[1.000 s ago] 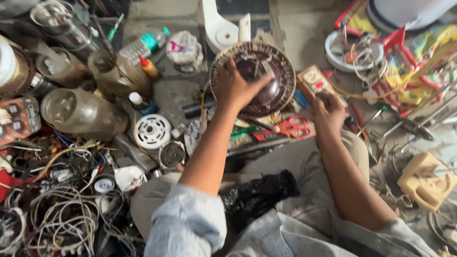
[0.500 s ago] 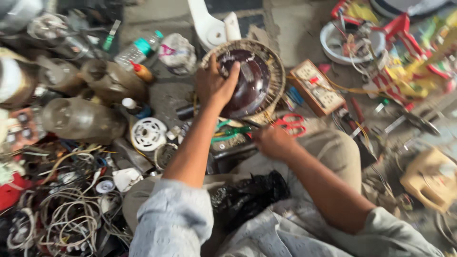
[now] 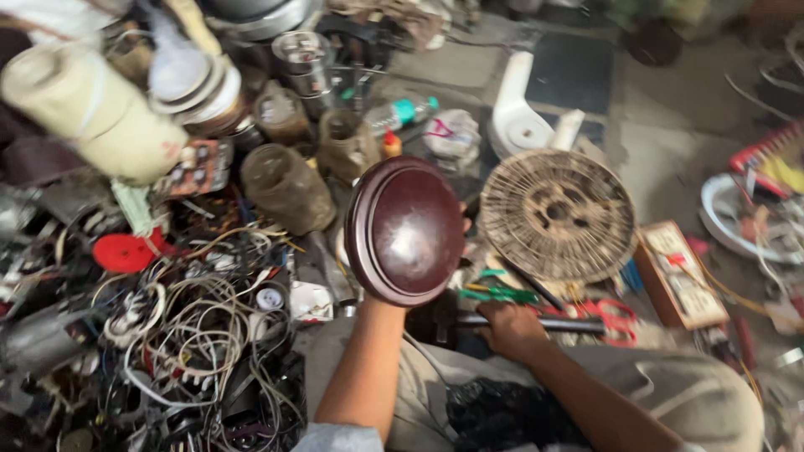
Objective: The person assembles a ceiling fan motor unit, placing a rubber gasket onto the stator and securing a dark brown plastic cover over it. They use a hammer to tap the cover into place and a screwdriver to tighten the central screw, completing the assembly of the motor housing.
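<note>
Holding maroon dome cover (image 3: 405, 228) upright above left hand (image 3: 378, 303), right hand (image 3: 508, 327) gripping rod (image 3: 548, 323)

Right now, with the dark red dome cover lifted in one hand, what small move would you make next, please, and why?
Probably set the dome cover down beside the wire tangle: the left hand holds it up, hiding the work, while the right hand grips a dark rod below the round winding.
</note>
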